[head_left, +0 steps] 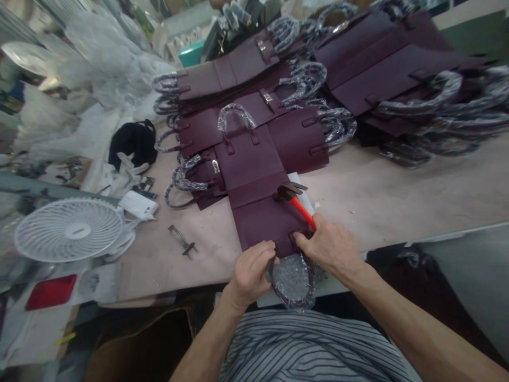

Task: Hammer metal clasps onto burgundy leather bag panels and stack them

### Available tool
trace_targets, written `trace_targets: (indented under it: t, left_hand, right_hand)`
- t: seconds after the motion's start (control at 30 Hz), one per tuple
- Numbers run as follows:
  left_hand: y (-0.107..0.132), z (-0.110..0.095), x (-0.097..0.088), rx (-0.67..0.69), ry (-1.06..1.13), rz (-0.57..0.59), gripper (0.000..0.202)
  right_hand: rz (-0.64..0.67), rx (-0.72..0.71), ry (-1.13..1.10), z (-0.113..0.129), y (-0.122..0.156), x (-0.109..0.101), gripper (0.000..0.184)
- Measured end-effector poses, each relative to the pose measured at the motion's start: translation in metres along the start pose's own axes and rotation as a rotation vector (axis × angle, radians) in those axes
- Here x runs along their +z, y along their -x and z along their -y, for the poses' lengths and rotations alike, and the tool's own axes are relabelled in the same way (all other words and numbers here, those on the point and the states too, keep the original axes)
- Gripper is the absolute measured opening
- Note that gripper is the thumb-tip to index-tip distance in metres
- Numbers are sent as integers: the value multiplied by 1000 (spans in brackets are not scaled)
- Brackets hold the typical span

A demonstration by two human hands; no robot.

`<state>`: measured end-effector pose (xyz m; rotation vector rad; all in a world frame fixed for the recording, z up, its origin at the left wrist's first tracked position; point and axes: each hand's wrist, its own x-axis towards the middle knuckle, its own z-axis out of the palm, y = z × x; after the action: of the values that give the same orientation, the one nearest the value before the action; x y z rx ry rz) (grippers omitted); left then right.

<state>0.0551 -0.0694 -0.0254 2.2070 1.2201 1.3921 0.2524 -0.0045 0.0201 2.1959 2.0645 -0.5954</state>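
Right hand (332, 246) closed round red hammer (303, 211), head over maroon bag panel (254, 223); left hand (252, 270) curled at panel's near edge, can't tell what it grips; panel on table (389, 201), far end over other panels (300, 140)

The left hand (251, 270), lower centre, partly hides a dark object (270, 269). Upper left, plastic sheeting (99, 50) is blurred; the right edge cuts off wrapped handles (469, 121).

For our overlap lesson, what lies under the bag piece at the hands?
Other maroon pieces and a pale sheet stick out from under the bag piece; anything wholly beneath is hidden.
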Motion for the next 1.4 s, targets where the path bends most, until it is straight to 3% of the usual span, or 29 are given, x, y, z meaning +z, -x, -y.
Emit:
trace_targets:
  t: [0.03, 0.13, 0.2, 0.3, 0.47, 1.4]
  left_hand:
    - [1, 0, 1, -30, 1, -17, 23]
    - [2, 0, 4, -375, 68, -210, 11]
    - [1, 1, 6, -493, 112, -251, 8]
    - [-1, 1, 7, -406, 127, -165, 7]
    - [-5, -2, 10, -345, 102, -158, 8]
    - [-21, -5, 16, -311, 14, -27, 9]
  right_hand:
    - [0, -2, 1, 0, 0, 0, 43]
    - [-5, -9, 5, -1, 0, 1, 44]
    - [-13, -18, 5, -2, 0, 1, 44]
    - [-22, -17, -3, -2, 0, 3, 44]
    - [-22, -18, -8, -2, 0, 4, 43]
    - [-40, -79, -26, -3, 4, 3, 35]
